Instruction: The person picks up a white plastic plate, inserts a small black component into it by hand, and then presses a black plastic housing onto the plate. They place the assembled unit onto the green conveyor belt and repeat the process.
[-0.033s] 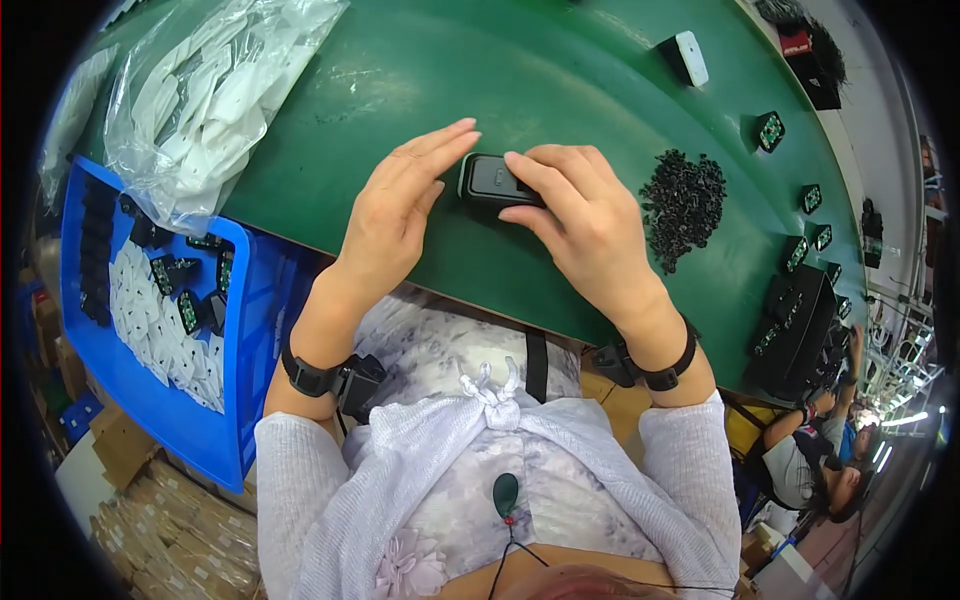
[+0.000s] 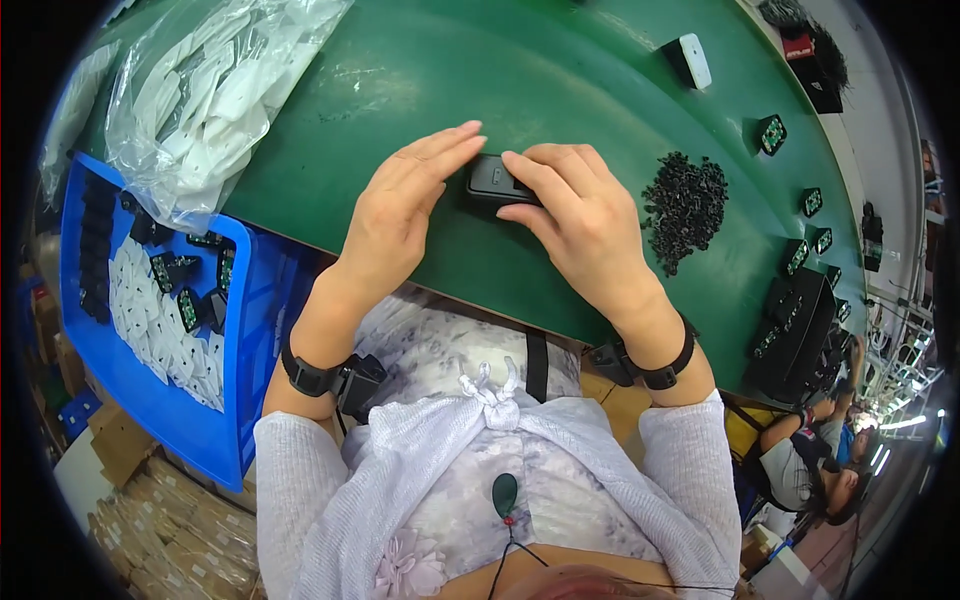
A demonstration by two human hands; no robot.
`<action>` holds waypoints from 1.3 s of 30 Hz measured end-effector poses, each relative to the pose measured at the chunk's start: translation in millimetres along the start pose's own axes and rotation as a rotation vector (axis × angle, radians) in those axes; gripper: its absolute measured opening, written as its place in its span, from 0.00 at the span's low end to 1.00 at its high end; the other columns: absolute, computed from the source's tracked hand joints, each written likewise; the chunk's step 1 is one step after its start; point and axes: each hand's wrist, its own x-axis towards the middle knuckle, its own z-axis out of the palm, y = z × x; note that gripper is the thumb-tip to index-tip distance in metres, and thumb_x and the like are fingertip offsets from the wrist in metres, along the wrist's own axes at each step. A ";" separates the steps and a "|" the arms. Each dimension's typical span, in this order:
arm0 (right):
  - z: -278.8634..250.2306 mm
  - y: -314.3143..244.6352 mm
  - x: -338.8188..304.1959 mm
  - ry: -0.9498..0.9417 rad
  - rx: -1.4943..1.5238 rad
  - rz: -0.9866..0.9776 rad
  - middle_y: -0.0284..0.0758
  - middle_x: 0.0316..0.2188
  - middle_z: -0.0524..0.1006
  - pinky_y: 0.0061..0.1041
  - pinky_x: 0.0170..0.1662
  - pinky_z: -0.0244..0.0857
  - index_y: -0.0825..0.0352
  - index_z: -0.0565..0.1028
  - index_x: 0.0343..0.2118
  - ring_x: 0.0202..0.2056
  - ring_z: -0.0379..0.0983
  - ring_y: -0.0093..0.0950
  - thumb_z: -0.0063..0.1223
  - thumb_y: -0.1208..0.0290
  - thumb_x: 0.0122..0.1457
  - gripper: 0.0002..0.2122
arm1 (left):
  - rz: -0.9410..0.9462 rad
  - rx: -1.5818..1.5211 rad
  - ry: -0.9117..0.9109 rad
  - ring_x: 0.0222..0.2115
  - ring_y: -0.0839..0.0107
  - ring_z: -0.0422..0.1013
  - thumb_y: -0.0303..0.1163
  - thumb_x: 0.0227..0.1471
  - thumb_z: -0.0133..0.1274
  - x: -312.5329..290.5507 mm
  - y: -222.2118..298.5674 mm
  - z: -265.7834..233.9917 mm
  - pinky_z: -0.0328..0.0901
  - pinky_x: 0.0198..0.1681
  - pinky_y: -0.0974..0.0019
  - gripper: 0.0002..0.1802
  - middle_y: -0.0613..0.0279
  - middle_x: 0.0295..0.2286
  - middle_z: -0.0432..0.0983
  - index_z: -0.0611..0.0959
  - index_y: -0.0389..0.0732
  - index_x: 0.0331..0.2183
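A small black plastic housing (image 2: pixel 490 177) with rounded corners lies low over the green table (image 2: pixel 480 90), directly before me. My right hand (image 2: pixel 585 215) grips its right end between thumb and fingers, covering that part. At its left end is my left hand (image 2: pixel 395 205), fingers stretched out together and fingertips close by. Whether those fingertips touch the housing I cannot tell. To the right of my right hand sits a pile of small black parts (image 2: pixel 685 212).
A clear bag of white plates (image 2: pixel 215 110) lies at the table's left. Below it, a blue bin (image 2: pixel 235 400) holds white plates and black housings with green circuit boards. A white-faced housing (image 2: pixel 692 62) stands far right, above several board-fitted housings (image 2: pixel 796 256). Another person (image 2: pixel 805 460) sits at right.
The black housing has shifted or tilted slightly within my right hand's grip, and less of its left end shows. Both hands stay almost in place.
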 end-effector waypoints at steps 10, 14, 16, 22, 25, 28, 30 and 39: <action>20.7 -4.0 -3.2 0.007 -0.153 0.001 0.36 0.35 0.74 0.29 0.35 0.67 0.67 0.76 0.39 0.34 0.70 0.35 0.63 0.73 0.40 0.18 | 0.088 0.261 -0.124 0.51 0.62 0.66 0.16 0.45 0.41 -4.6 -5.8 -2.1 0.57 0.56 0.57 0.26 0.63 0.49 0.72 0.78 0.43 0.47; 16.7 0.1 -0.5 0.040 -0.160 0.003 0.36 0.35 0.74 0.29 0.34 0.66 0.66 0.76 0.39 0.33 0.70 0.35 0.64 0.72 0.40 0.19 | 0.159 0.418 -0.142 0.51 0.63 0.67 0.20 0.44 0.47 -0.1 0.8 -4.2 0.58 0.55 0.58 0.24 0.63 0.49 0.72 0.77 0.43 0.47; 6.9 5.1 3.2 -0.115 0.003 0.124 0.35 0.35 0.74 0.27 0.34 0.66 0.65 0.76 0.40 0.34 0.71 0.31 0.63 0.73 0.43 0.17 | 0.152 0.462 -0.142 0.48 0.64 0.68 0.24 0.41 0.54 -0.3 7.6 -2.5 0.61 0.51 0.61 0.26 0.63 0.48 0.72 0.77 0.41 0.47; -4.9 26.2 16.4 -0.054 0.969 0.672 0.31 0.42 0.73 0.20 0.44 0.63 0.68 0.71 0.49 0.42 0.68 0.20 0.56 0.72 0.55 0.18 | -0.220 -0.085 0.076 0.33 0.72 0.72 0.29 0.45 0.59 15.2 14.7 20.4 0.66 0.34 0.68 0.19 0.63 0.32 0.77 0.78 0.36 0.42; -5.3 17.4 4.3 0.098 1.174 0.582 0.34 0.46 0.71 0.21 0.50 0.60 0.69 0.64 0.55 0.46 0.67 0.22 0.54 0.71 0.57 0.23 | -0.588 -0.583 0.090 0.26 0.83 0.69 0.30 0.54 0.54 15.2 27.5 25.5 0.63 0.28 0.77 0.13 0.66 0.26 0.77 0.78 0.32 0.40; -6.1 10.2 6.5 0.187 1.088 0.638 0.34 0.43 0.72 0.22 0.48 0.62 0.70 0.66 0.50 0.44 0.68 0.22 0.59 0.73 0.53 0.21 | -0.608 -0.642 0.065 0.26 0.82 0.69 0.31 0.53 0.54 17.7 38.9 29.7 0.63 0.28 0.78 0.15 0.65 0.29 0.77 0.78 0.32 0.41; -9.3 10.8 9.6 0.213 1.011 0.591 0.34 0.43 0.72 0.22 0.48 0.62 0.69 0.66 0.49 0.44 0.69 0.22 0.59 0.73 0.53 0.21 | -0.603 -0.661 0.090 0.28 0.82 0.69 0.32 0.55 0.53 20.5 43.4 32.0 0.63 0.29 0.78 0.15 0.64 0.30 0.77 0.77 0.31 0.42; -35.0 87.5 74.1 0.160 0.445 0.249 0.29 0.35 0.75 0.21 0.43 0.64 0.66 0.73 0.48 0.36 0.70 0.21 0.61 0.70 0.50 0.20 | -0.495 -0.718 0.099 0.36 0.76 0.71 0.34 0.58 0.48 46.1 32.8 23.2 0.65 0.36 0.75 0.16 0.60 0.39 0.76 0.75 0.35 0.46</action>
